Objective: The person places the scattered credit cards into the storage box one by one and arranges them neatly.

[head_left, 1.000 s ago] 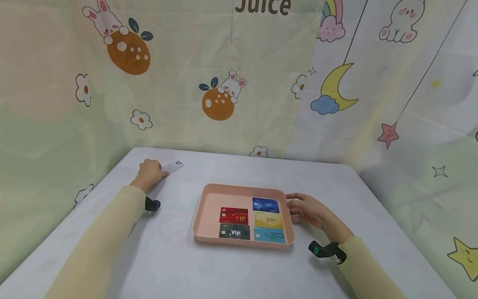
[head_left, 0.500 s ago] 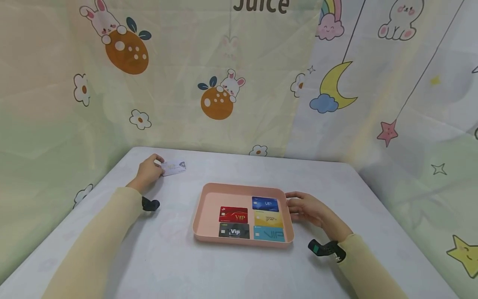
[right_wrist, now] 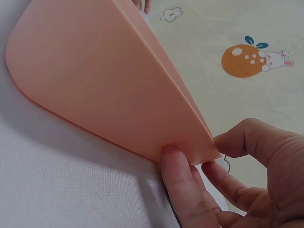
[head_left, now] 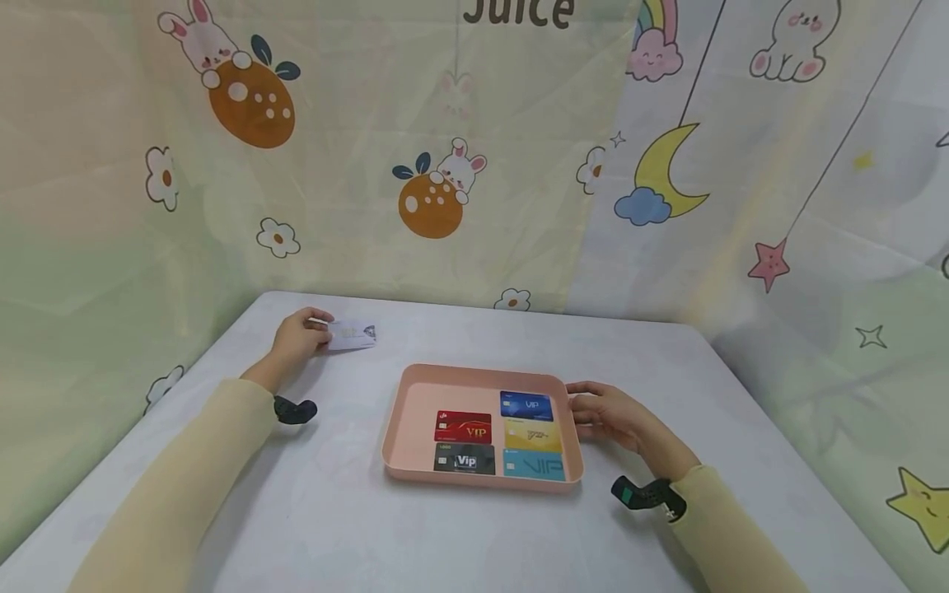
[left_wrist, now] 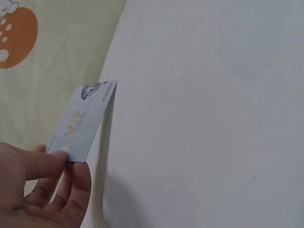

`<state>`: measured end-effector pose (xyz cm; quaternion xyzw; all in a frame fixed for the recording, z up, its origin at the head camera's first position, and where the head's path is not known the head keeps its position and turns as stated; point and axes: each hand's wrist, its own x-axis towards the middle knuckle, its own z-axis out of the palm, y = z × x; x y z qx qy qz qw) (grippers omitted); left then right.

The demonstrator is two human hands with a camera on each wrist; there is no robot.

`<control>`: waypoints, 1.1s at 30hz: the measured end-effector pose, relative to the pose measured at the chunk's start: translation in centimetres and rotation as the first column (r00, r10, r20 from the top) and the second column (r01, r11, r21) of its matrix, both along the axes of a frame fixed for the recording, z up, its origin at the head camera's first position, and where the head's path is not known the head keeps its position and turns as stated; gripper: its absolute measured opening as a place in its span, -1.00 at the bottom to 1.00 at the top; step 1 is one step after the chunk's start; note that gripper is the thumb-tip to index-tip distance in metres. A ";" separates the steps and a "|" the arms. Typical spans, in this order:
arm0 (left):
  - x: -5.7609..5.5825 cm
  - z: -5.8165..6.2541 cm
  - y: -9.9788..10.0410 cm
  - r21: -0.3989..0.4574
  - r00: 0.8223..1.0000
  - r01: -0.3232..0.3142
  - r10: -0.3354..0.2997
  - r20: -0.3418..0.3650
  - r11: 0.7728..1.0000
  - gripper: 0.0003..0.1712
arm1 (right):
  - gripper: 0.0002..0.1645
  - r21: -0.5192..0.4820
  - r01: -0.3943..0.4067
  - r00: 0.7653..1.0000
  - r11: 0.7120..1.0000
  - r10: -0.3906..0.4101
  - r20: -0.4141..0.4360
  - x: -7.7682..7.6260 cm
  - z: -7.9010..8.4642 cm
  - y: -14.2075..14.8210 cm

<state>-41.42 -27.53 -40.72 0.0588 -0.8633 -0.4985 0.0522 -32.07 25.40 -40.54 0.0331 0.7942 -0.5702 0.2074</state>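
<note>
My left hand point(head_left: 298, 339) pinches a white VIP card point(head_left: 352, 335) near the table's far left corner. In the left wrist view, the thumb presses on the near end of the card point(left_wrist: 80, 123), with curled fingers below. The card is tilted and shows gold lettering. Over at the pink tray point(head_left: 482, 377), my right hand point(head_left: 615, 418) touches the outside of its right wall. The right wrist view has fingertips resting against the tray's wall point(right_wrist: 109, 71). Inside the tray lie a red card point(head_left: 454, 427), a black card point(head_left: 454, 459), a blue card point(head_left: 515, 406), a yellow card point(head_left: 530, 435) and a light blue card point(head_left: 530, 464).
A white table point(head_left: 341, 527) carries the tray. Printed cloth point(head_left: 341, 181) hangs around its back and sides. Each wrist wears a black strap with a small device.
The left hand has turned the white card so its face shows, and has shifted it slightly to the right. The right hand and the tray stay in place.
</note>
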 end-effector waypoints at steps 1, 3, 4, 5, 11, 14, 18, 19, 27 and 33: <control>0.1 -0.1 0.0 0.004 1.000 0.005 -0.005 0.000 1.000 -0.56 | -0.23 0.001 0.000 1.000 1.000 0.000 0.000 0.0 0.0 0.0; 0.1 -0.2 0.0 0.010 1.000 0.012 -0.012 -0.004 1.000 -0.57 | -0.23 0.004 0.002 1.000 1.000 -0.002 0.001 0.0 0.0 -0.1; 0.2 -0.3 0.0 0.013 1.000 0.014 -0.014 -0.006 1.000 -0.57 | -0.23 0.004 0.003 1.000 1.000 -0.003 0.001 0.1 0.0 -0.1; 0.2 -0.3 0.0 0.014 1.000 0.015 -0.015 -0.010 1.000 -0.57 | -0.23 0.004 0.003 1.000 1.000 -0.003 0.001 0.1 0.0 -0.1; 0.5 -0.5 0.1 0.051 0.999 0.039 -0.037 -0.034 0.998 -0.56 | -0.24 0.001 0.005 1.000 1.000 -0.005 0.003 0.1 0.0 -0.1; 0.7 -0.4 0.5 0.075 0.998 0.049 -0.047 -0.034 0.996 -0.57 | -0.24 0.001 0.001 1.000 1.000 -0.001 0.001 0.0 0.0 0.0; 0.9 -0.3 1.1 0.109 0.998 0.066 -0.065 -0.018 0.992 -0.56 | -0.23 0.000 -0.003 1.000 1.000 0.003 -0.002 0.0 0.0 0.0; 0.9 -0.2 1.3 0.118 0.997 0.075 -0.074 -0.013 0.990 -0.55 | -0.23 -0.002 -0.002 1.000 1.000 0.002 -0.001 0.0 -0.1 0.0; 1.2 0.5 2.7 0.198 0.994 0.100 -0.105 0.015 0.975 -0.53 | -0.23 -0.017 -0.005 1.000 1.000 0.005 -0.003 0.0 -0.2 0.0; 2.0 1.1 4.0 0.252 0.987 0.149 -0.157 0.014 0.956 -0.52 | -0.24 -0.032 0.002 1.000 0.999 -0.002 -0.004 -0.1 -0.4 0.2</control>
